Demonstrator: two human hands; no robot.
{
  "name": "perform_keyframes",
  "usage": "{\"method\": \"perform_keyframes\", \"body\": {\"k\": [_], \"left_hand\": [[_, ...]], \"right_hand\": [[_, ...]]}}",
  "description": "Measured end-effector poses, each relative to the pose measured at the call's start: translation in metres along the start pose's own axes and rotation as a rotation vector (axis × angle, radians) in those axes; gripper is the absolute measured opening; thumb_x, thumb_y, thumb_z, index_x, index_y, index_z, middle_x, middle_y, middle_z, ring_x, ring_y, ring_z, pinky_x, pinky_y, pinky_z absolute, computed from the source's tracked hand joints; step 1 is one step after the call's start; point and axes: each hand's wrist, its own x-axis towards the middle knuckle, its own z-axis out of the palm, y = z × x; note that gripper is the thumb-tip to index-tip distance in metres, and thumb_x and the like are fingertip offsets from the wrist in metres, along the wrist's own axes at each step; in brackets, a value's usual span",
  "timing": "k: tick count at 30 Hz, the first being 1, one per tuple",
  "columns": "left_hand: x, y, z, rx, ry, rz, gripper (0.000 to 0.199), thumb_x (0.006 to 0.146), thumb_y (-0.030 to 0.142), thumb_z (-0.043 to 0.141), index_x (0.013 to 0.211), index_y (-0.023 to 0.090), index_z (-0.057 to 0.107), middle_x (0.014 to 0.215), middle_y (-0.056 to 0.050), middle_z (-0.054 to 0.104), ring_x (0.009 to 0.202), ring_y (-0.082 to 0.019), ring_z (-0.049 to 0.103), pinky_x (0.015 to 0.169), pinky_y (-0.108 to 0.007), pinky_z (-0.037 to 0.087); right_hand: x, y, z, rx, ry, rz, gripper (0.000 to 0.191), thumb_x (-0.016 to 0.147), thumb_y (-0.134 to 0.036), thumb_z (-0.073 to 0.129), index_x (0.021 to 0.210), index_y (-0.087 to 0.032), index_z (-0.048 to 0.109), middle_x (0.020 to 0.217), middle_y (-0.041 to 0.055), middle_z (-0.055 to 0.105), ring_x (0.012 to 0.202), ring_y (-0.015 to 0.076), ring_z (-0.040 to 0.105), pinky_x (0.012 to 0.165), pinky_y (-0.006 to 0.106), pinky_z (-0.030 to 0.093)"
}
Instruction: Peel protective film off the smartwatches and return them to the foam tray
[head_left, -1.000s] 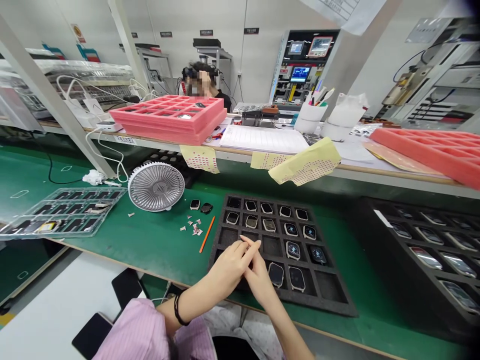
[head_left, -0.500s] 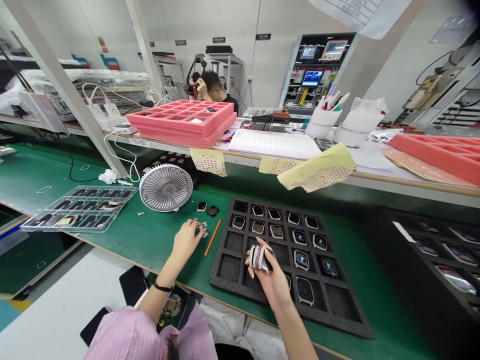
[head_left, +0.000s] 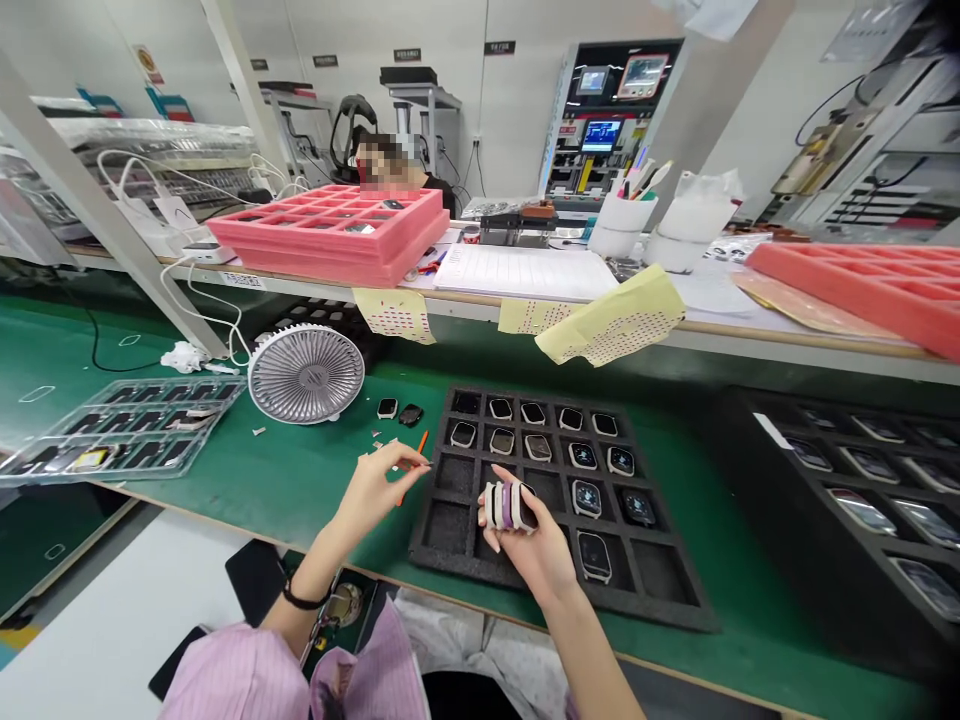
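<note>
So, from the head cam, everything's sitting around this black foam tray (head_left: 448, 528), a slab of matte, grainy stuff with square-cut pockets. Rows of rounded-square watches (head_left: 583, 456) with pale metallic-looking rims and glossy dark faces are filling a lot of the pockets, and a few screens are glowing.

The right hand (head_left: 541, 552) is hovering over the near half of the tray, fingers curling closed around a stack of watches (head_left: 505, 507). They're standing on edge, side by side like sliced bread, pale bands with a purple one in the mix.

The left hand (head_left: 377, 488) is hanging by the tray's left edge, thumb and fingertips pinching nearly together. Can't tell if anything tiny is caught in there. A skinny orange stick (head_left: 424, 440) is lying just left of the tray, partly hidden by that hand, and small pale scraps (head_left: 377, 444) are lying a bit farther left.

Past those, left of the tray's far corner, two more watches are resting: a pale-rimmed squarish one (head_left: 387, 408) and a dark rounder one (head_left: 410, 414). Farther left of the tray, a round, ribbed plastic fan (head_left: 307, 374) is leaning back.
</note>
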Motion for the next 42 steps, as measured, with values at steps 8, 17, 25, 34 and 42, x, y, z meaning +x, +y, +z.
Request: {"method": "perform_keyframes", "body": {"k": [8, 17, 25, 34, 42], "left_hand": [[-0.001, 0.047, 0.009, -0.179, -0.136, 0.681, 0.015, 0.09, 0.015, 0.053, 0.092, 0.016, 0.068, 0.085, -0.007, 0.073, 0.082, -0.014, 0.068, 0.075, -0.024, 0.055], [0.007, 0.049, 0.002, -0.248, -0.25, 0.84, 0.02, 0.091, 0.013, 0.05, 0.1, 0.016, 0.068, 0.092, -0.01, 0.074, 0.09, -0.018, 0.066, 0.081, -0.03, 0.055], [0.015, 0.065, -0.014, -0.31, -0.582, 0.742, 0.025, 0.094, 0.018, 0.046, 0.096, 0.019, 0.071, 0.093, -0.008, 0.074, 0.093, -0.017, 0.064, 0.09, -0.031, 0.05], [0.018, 0.059, -0.007, -0.353, -0.68, 0.667, 0.023, 0.09, 0.029, 0.055, 0.087, 0.019, 0.075, 0.088, -0.009, 0.062, 0.112, -0.021, 0.055, 0.094, -0.03, 0.046], [0.01, 0.047, 0.008, -0.427, -0.682, 0.422, 0.018, 0.079, 0.031, 0.069, 0.085, 0.016, 0.06, 0.099, -0.008, 0.063, 0.1, -0.02, 0.06, 0.085, -0.029, 0.048]], "right_hand": [[-0.008, -0.012, 0.011, 0.024, -0.069, 0.056, 0.042, 0.085, -0.036, 0.051, 0.122, -0.017, 0.054, 0.087, 0.0109, 0.067, 0.066, 0.0209, 0.062, 0.047, 0.026, 0.039], [-0.013, -0.015, 0.011, 0.025, -0.123, 0.138, 0.045, 0.086, -0.035, 0.051, 0.127, -0.017, 0.05, 0.087, 0.0087, 0.067, 0.062, 0.0191, 0.061, 0.041, 0.025, 0.038], [-0.012, -0.014, 0.008, -0.001, -0.234, 0.306, 0.046, 0.085, -0.038, 0.051, 0.125, -0.015, 0.052, 0.07, 0.0059, 0.066, 0.058, 0.0208, 0.063, 0.037, 0.022, 0.035], [-0.015, -0.015, 0.003, -0.092, -0.192, 0.342, 0.05, 0.077, -0.038, 0.064, 0.12, -0.014, 0.057, 0.07, 0.0032, 0.067, 0.054, 0.0187, 0.063, 0.036, 0.022, 0.038], [-0.03, -0.017, 0.007, -0.318, -0.136, 0.251, 0.056, 0.08, -0.033, 0.066, 0.132, -0.019, 0.051, 0.084, 0.005, 0.068, 0.065, 0.017, 0.064, 0.047, 0.022, 0.041]]}}
